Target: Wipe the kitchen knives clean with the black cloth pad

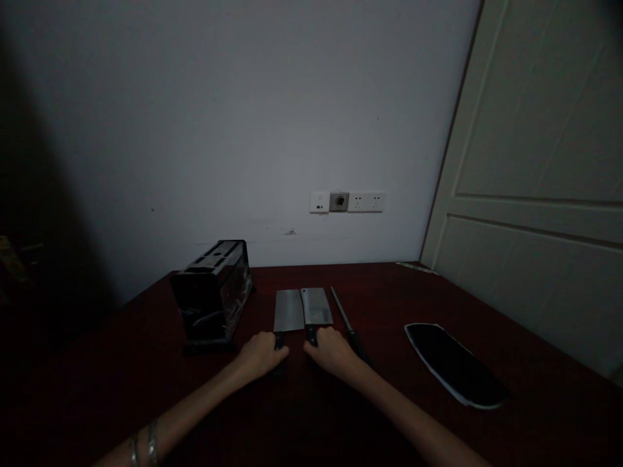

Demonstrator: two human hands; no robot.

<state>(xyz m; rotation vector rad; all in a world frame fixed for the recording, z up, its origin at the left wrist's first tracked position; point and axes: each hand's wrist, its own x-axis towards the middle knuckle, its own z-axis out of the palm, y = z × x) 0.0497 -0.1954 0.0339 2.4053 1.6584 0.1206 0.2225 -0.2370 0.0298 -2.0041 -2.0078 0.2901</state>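
Note:
Two cleavers lie side by side on the dark red table, their broad steel blades pointing away from me. My left hand (263,353) is closed around the black handle of the left cleaver (289,310). Around the handle of the right cleaver (317,306), which has a small hole near its far corner, my right hand (331,347) is wrapped. A honing steel (341,310) with a black handle rests just right of the right cleaver; my right wrist partly covers its handle end.
A black knife block (214,295) with slots in its top stands at the left. To the right lies a flat black pad with a pale edge (455,363). Behind the table (379,279) is a wall with sockets (366,202); a pale panelled door (535,194) borders the right.

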